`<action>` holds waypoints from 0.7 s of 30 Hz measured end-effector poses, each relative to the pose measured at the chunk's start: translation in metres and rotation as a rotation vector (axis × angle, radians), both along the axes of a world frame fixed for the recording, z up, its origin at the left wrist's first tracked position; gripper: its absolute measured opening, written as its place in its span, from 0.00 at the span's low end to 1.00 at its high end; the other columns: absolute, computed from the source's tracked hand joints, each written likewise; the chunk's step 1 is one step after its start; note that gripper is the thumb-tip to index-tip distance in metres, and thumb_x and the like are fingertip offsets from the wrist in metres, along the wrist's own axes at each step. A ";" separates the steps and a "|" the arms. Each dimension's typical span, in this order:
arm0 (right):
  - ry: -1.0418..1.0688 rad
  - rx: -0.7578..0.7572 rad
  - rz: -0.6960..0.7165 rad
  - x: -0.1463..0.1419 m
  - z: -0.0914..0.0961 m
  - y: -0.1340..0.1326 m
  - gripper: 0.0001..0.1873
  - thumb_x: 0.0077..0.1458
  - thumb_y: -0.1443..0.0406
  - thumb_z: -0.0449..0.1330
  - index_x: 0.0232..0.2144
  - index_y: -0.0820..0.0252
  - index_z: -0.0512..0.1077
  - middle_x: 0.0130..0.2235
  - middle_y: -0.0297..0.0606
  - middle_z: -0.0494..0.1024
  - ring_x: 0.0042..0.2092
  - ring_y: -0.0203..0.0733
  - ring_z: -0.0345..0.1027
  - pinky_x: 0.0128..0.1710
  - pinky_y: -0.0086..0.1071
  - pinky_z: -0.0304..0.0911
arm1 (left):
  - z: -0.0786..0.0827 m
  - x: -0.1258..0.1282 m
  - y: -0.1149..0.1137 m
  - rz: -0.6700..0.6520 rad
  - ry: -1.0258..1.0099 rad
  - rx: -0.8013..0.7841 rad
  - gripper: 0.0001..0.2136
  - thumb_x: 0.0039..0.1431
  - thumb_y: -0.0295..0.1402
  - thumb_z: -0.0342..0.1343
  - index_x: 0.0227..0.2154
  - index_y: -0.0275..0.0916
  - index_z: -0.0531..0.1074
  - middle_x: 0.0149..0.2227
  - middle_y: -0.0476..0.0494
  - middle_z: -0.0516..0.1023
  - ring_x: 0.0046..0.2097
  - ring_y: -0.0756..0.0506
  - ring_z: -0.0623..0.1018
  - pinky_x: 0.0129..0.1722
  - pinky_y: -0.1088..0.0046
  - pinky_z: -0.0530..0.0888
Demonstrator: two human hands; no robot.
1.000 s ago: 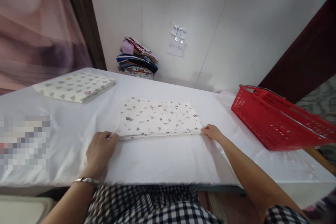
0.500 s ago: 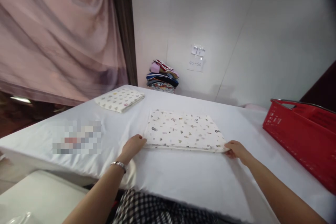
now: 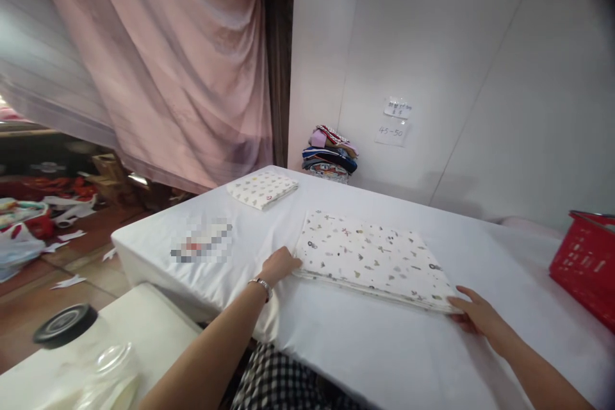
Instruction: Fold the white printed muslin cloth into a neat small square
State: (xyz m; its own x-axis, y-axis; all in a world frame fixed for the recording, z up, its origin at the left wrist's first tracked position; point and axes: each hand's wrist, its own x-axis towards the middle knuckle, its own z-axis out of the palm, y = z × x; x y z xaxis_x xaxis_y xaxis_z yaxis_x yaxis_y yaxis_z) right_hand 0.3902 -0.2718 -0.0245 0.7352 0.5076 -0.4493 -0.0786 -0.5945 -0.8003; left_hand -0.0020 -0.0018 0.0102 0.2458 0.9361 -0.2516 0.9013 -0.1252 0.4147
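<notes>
A folded white cloth (image 3: 368,256) with a small scattered print lies flat on the white-covered table (image 3: 365,346). My left hand (image 3: 281,266) pinches its near left corner, a metal bracelet showing at the wrist. At the near right corner, my right hand (image 3: 475,314) grips the layered edge, with some fingers tucked underneath and one finger lifted off the top. The cloth's layers show along the near edge between both hands.
Farther left on the table lies another folded patterned cloth (image 3: 263,190), with a blurred-out item (image 3: 202,242) nearer me. A red basket (image 3: 586,269) stands at the right. Folded fabrics (image 3: 330,154) are piled by the wall. A black lid (image 3: 66,325) and clear jar (image 3: 115,359) are lower left.
My view has swung left, so the table contents appear farther right and more floor shows. Both hands stay at the cloth's near corners; a finger of the right hand has lifted.
</notes>
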 end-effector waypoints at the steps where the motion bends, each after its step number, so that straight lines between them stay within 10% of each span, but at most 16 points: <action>1: -0.002 -0.001 0.006 0.001 -0.001 0.000 0.40 0.44 0.57 0.63 0.58 0.55 0.53 0.26 0.36 0.75 0.28 0.40 0.71 0.23 0.27 0.65 | -0.001 0.000 0.002 -0.002 0.000 -0.006 0.16 0.44 0.40 0.53 0.36 0.37 0.69 0.41 0.37 0.77 0.42 0.40 0.76 0.32 0.72 0.67; 21: -0.041 0.061 0.040 -0.003 0.007 -0.008 0.39 0.44 0.58 0.62 0.58 0.56 0.54 0.24 0.33 0.73 0.26 0.39 0.68 0.25 0.28 0.63 | -0.005 -0.006 0.007 0.000 -0.239 -0.085 0.09 0.46 0.37 0.51 0.27 0.37 0.67 0.30 0.42 0.76 0.32 0.45 0.76 0.25 0.75 0.68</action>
State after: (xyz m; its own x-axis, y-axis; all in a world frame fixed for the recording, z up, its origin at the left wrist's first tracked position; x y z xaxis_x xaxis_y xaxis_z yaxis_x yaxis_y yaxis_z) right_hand 0.3870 -0.2799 -0.0174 0.7310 0.5622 -0.3867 -0.0228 -0.5464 -0.8372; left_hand -0.0081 0.0048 0.0053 0.3079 0.9139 -0.2647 0.7766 -0.0807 0.6247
